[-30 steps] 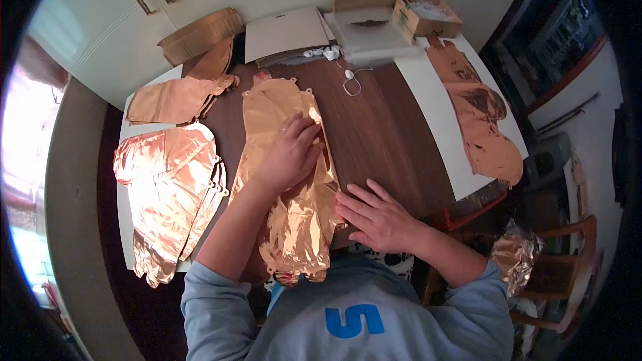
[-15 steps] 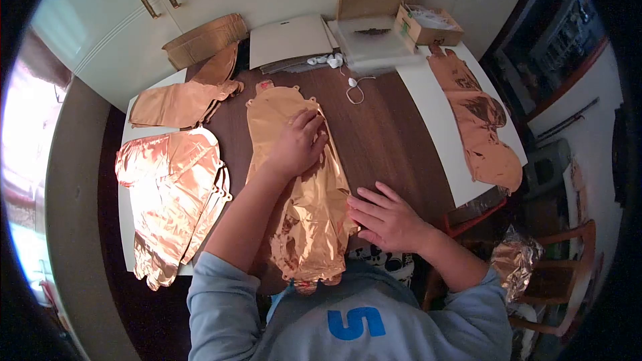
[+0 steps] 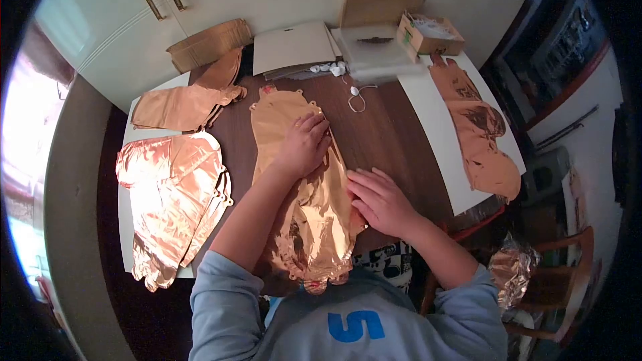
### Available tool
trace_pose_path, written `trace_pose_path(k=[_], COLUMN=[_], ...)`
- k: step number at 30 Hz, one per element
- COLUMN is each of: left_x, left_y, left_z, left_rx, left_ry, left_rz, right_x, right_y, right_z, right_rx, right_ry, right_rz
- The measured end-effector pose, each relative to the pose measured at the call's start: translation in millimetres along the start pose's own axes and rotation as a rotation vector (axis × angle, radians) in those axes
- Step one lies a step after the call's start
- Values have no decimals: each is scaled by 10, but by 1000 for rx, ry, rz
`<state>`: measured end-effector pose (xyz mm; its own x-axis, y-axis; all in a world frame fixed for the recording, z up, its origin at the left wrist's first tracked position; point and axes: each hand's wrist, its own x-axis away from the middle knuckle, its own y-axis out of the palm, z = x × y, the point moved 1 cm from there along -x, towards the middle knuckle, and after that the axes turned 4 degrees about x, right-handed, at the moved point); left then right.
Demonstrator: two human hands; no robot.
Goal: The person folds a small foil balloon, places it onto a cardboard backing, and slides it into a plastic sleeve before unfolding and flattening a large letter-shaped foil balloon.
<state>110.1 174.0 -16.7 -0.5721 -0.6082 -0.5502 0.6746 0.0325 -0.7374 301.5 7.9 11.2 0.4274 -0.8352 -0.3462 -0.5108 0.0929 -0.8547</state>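
A flat, deflated rose-gold foil balloon [image 3: 281, 110] lies lengthwise on the table in front of me, with small tabs along its edges. It looks creased and shiny toward my body. My left hand [image 3: 304, 147] rests palm down on its upper middle, fingers stretched out and a little bent. At the balloon's right edge, my right hand [image 3: 381, 202] touches the foil with its fingertips. Its fingers are extended close together, and part of the edge beneath them is hidden.
More flat foil balloons [image 3: 174, 187] lie in a pile at left, with matte copper ones [image 3: 177, 107] behind. Another balloon [image 3: 478, 134] is on a white board [image 3: 428, 134] at right. Cardboard [image 3: 291, 47], a box [image 3: 431, 37] and a white cord [image 3: 356, 97] sit at the back.
My right hand has moved slightly up along the balloon's right edge, and its fingers have drawn closer together. The left hand stays on the foil. The view has shifted a little.
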Motion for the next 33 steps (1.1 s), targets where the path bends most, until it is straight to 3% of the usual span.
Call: trace_pose_path(k=[5,20,23,26,33], left_x=[1,26,-13,-57,32], left_y=[-21,17,-34,-141,-79], left_z=[3,-36,8,37,12], left_rx=[63,158,207,64,90], left_ry=[-26,-41,-133,-121,-103], left_rz=[23,85,-4,-146,-75], right_x=[-79,-40,-30,-42,-110], right_y=[62,57,64,37,-45], right_z=[-37,-8,0,-16,142], right_rx=[189,161,168,152,32], right_ry=[-42,-62,-66,-60,-28], right_rz=[-70,-120,-125,-152,-131])
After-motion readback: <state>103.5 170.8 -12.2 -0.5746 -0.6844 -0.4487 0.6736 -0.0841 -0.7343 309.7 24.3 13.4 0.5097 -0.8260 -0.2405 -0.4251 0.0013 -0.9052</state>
